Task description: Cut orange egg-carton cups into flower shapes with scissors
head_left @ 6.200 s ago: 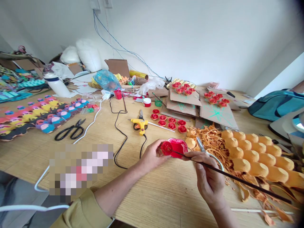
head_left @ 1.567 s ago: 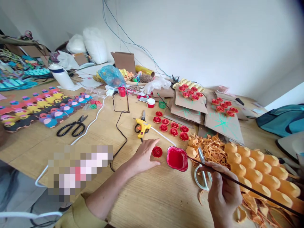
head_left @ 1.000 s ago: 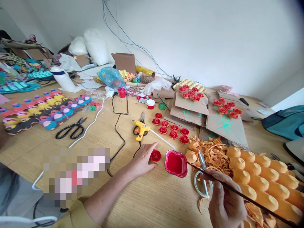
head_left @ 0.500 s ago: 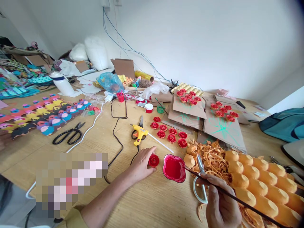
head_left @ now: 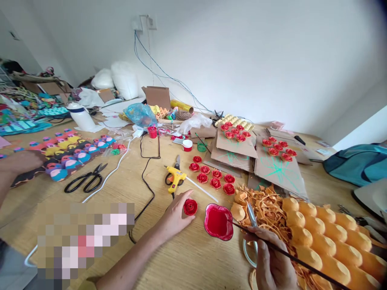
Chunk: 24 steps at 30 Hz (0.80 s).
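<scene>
A red rose is standing on the tabletop in the curve of the left hand, whose thumb and forefinger are bracketing it; whether they are pinching or merely framing it, the view is not telling. Between the hands, a paint dish is holding red paint, and the tip of a long dark brush is resting inside the edge nearest the right hand. That hand is gripping the brush pencil-fashion. Loading the brush appears to be the step in hand, and doing it well is probably calling for a light touch: wiping surplus on the rim, gripping near the bristles for control, and steadying the rose low, clear of any wet petals. Beyond the left hand, more red roses are sitting clustered, a yellow glue gun lying closer. Beside the right hand, pale-handled scissors and orange scraps are crowding its space, possibly calling for care. Well to the left, another person's hand is appearing at a painted tray.
</scene>
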Tool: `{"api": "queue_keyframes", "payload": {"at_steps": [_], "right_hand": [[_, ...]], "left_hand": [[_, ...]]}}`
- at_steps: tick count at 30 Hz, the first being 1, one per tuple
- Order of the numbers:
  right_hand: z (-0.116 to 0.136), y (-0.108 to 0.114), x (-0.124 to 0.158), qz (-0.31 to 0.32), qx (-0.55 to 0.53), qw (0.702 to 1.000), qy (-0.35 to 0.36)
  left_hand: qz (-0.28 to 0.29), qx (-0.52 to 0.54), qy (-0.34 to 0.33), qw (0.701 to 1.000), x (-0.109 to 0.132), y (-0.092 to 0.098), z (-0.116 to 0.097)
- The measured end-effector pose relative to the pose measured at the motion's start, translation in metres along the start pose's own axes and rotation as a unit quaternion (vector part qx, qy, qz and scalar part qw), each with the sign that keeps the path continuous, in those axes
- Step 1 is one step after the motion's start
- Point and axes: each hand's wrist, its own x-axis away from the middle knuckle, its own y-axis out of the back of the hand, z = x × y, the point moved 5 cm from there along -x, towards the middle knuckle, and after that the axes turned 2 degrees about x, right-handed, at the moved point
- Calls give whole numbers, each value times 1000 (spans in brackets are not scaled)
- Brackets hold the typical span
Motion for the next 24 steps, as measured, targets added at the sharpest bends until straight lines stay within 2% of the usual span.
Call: {"api": "queue_keyframes", "payload": {"at_steps": [6,10,13,17,21,24], "right_hand": [[-8,2,1,11,24,999,30],[-10,3,-1,17,10,999,43],[-10,3,-4,24,18,998,52],[-9,4,-6,11,39,995,86],[-13,5,-6,10,25,996,87],[-13,5,-5,14,9,996,93]], "left_hand": [[-37,12,8,999,-4,23,-13],[-46,3,-15,999,-25,44,-17],[-66,-10,-34,997,-58,59,-13],[-76,-59,-22,995,-119,69,0],[-64,-119,7,991,-172,70,17],[-50,-147,19,988,-198,68,30]]}}
